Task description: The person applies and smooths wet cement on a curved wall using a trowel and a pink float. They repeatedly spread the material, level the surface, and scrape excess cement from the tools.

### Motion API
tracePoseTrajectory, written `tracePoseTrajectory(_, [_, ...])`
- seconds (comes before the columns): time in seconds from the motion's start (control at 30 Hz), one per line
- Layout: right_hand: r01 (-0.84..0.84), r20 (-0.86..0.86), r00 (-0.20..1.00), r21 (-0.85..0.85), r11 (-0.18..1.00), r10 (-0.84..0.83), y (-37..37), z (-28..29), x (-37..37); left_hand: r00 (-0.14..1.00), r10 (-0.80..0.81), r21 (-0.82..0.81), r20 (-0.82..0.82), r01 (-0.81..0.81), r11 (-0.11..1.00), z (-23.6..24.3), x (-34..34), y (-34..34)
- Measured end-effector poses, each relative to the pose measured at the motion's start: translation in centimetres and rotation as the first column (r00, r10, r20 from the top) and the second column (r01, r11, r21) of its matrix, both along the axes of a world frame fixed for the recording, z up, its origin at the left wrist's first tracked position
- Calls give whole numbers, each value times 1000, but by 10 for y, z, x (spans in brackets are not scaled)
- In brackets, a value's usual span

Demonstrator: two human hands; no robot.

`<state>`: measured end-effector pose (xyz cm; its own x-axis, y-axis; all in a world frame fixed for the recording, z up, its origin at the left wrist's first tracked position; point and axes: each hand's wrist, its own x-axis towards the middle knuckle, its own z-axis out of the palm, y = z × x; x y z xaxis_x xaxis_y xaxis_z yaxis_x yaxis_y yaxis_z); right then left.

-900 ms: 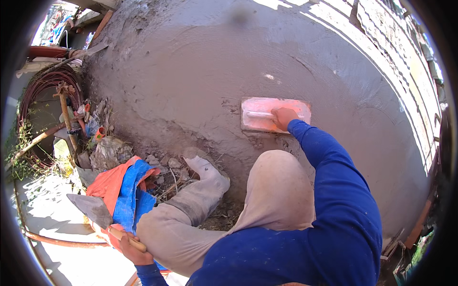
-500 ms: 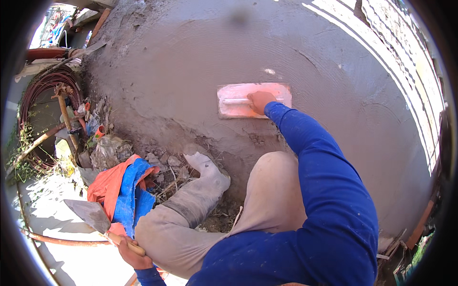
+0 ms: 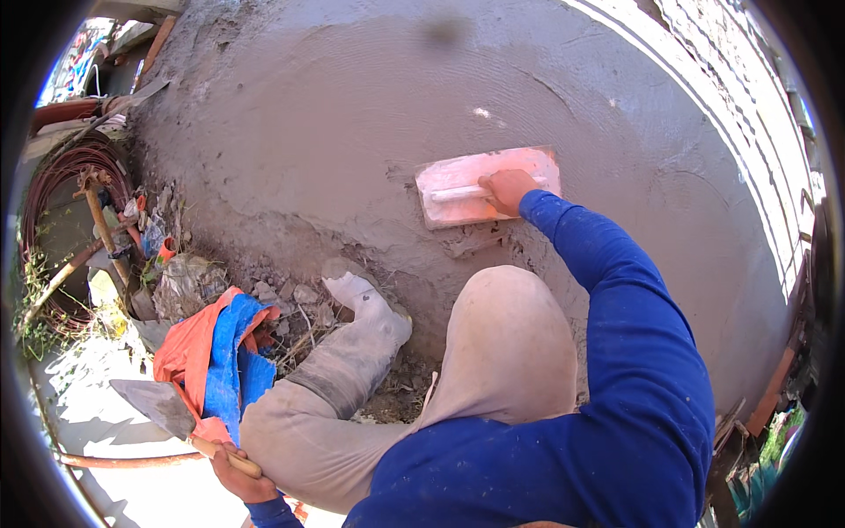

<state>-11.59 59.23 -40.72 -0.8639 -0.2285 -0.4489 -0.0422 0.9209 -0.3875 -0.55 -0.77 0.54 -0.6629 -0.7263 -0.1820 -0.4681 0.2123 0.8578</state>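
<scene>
My right hand grips the handle of a pink-and-white rectangular float lying on grey, freshly spread mortar, its long sides slightly tilted. Low at the left, my left hand holds the wooden handle of a pointed trowel, its grey blade pointing up-left, beside my bent, pale-trousered leg. An orange-and-blue tarp lies just above that trowel. Both forearms are in blue sleeves.
At the left are a coiled hose or cable, rusty pipes, plastic debris and rubble, weeds and a sunlit pale surface. My white-covered foot rests by the rubble. Sunlit edging curves along the right.
The float in my right hand first moved up and left across the mortar, then back rightward, tilting slightly. My left hand still holds the trowel. The view has shifted slightly.
</scene>
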Motion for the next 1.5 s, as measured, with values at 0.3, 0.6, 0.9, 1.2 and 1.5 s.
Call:
tracePoseTrajectory(0.3, [-73, -45, 996, -28, 997, 72, -100, -5, -48, 1000, -14, 40, -8, 14, 999, 2, -2, 5])
tracePoseTrajectory(0.6, [-78, -39, 996, 50, 996, 80, -3, 11, 1, 998, -7, 3, -59, 8, 1000, -3, -1, 7])
tracePoseTrajectory(0.9, [29, -105, 994, -37, 999, -33, -54, -11, -27, 1000, 4, -40, -30, -5, 999, -4, -4, 13])
tracePoseTrajectory(1.2, [154, -8, 988, 88, 984, -154, 50, 4, 75, 994, -103, -41, -38, 101, 994, 4, -1, 25])
tracePoseTrajectory(1.5, [898, 165, 422, -209, 387, -891, 67, -51, 305, 997, -57, 13, -50, 58, 998, 5, -24, 37])
